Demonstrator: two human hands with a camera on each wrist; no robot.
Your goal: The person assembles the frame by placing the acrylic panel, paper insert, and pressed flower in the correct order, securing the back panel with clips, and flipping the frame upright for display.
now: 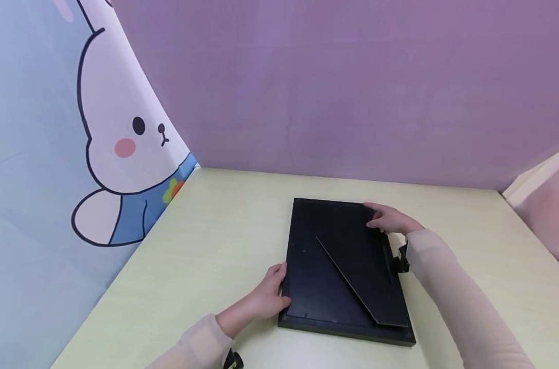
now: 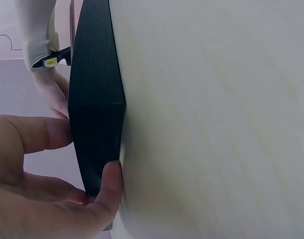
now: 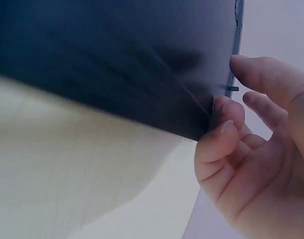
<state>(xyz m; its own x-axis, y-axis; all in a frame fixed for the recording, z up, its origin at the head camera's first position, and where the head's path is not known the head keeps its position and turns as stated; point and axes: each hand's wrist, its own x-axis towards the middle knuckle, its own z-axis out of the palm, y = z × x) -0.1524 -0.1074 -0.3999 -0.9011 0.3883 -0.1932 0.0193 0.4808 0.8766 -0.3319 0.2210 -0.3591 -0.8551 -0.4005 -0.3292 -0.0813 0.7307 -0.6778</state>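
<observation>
A black picture frame (image 1: 307, 266) lies back side up on the table, its slanted easel-stand flap (image 1: 367, 282) resting across the right half. On the frame's lower left side, my left hand (image 1: 263, 297) grips the edge. The left wrist view shows its thumb and fingers on either side of the frame's thick black border (image 2: 94, 144). My right hand (image 1: 390, 220) is at the upper right corner, one finger reaching along the top edge. In the right wrist view its fingers (image 3: 219, 142) curl at a corner of a dark panel (image 3: 142, 64), beside a small tab (image 3: 234, 89).
The pale yellow table (image 1: 205, 246) extends around the frame. A purple backdrop (image 1: 344, 92) rises behind it, and a blue panel with a cartoon rabbit (image 1: 122, 113) stands at the left. Dark devices are strapped to both wrists (image 1: 401, 259).
</observation>
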